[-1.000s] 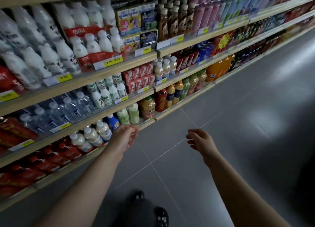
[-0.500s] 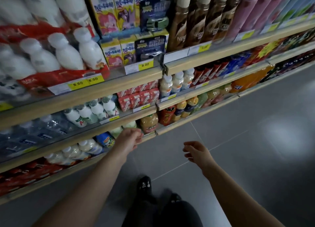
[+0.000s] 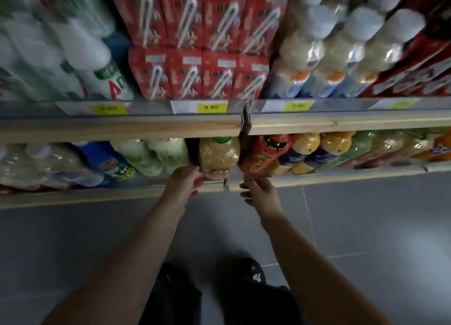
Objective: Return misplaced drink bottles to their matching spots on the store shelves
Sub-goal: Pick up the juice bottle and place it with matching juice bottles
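two curled-finger grips: left hand (image 3: 186,181) on tan bottle (image 3: 219,154), right hand (image 3: 259,191) on red bottle (image 3: 262,157); a hasty tug could topple neighbouring bottles (image 3: 303,150).

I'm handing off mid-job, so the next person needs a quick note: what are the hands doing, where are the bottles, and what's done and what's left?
Left hand: at the base of the amber bottle on the bottom shelf; grip unclear.
Right hand: fingertips at the base of the red bottle, just right of the amber one; grip unclear.
Done: nothing visibly moved; both bottles stand on the shelf.
Left: each looks like the only one of its kind there, so probably pull them and find their matching rows.
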### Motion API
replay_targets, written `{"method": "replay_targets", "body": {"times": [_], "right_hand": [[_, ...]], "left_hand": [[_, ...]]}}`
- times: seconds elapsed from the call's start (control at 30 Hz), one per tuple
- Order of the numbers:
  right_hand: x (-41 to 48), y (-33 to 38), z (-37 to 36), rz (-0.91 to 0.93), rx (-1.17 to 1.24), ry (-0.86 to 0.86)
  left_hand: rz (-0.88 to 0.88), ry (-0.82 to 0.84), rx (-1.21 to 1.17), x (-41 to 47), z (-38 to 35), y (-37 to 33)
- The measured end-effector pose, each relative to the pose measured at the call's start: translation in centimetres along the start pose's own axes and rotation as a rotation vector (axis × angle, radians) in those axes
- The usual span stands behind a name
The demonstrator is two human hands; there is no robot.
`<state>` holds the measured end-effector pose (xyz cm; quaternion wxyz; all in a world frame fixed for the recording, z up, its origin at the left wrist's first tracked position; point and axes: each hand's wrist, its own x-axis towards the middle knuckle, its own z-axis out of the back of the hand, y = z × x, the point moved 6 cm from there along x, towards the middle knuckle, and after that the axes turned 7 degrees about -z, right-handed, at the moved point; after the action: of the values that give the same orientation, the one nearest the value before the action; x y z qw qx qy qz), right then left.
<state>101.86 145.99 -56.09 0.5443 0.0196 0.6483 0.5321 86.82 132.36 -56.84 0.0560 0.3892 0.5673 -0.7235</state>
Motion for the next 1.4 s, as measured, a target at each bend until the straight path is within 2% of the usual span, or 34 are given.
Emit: {"method": "replay_targets", "body": {"times": [0.13, 0.27, 0.33, 0.53, 0.77, 0.9, 1.0, 1.2, 1.4], "right_hand": [[5.8, -2.4, -1.8, 0.091, 0.013, -0.001], [9.0, -2.7, -2.5, 0.246, -0.035, -0.032], [10.1, -2.5, -2.8, 0.287, -0.058, -0.01], [12.3, -2.4, -3.6, 0.281, -0.12, 0.029], [15.0, -3.2, -4.0, 0.193, -0.119, 0.278], [15.3, -3.5, -5.1, 0.138, -0.06, 0.363], [15.6, -3.7, -5.5, 0.128, 0.001, 0.42], [14.6, -3.1, -5.4, 0.222, 0.035, 0.52], [12.9, -2.9, -4.2, 0.26, -0.054, 0.574]], "left_hand": [[-0.046, -0.07, -0.021, 5.3, -0.7, 4.8], [-0.227, -0.044, 0.215, 8.8, -1.1, 5.9], [-0.3, -0.023, 0.25, 9.9, -1.6, 5.5], [-0.285, 0.053, 0.274, 12.0, -3.3, 4.9], [-0.341, 0.174, 0.265, 13.1, -4.3, 4.6], [-0.294, 0.237, 0.251, 13.4, -4.6, 4.9], [-0.345, 0.199, 0.286, 13.5, -4.4, 5.2], [-0.473, 0.137, 0.24, 13.3, -3.9, 5.8], [-0.545, 0.131, 0.212, 11.1, -3.4, 6.1]]}}
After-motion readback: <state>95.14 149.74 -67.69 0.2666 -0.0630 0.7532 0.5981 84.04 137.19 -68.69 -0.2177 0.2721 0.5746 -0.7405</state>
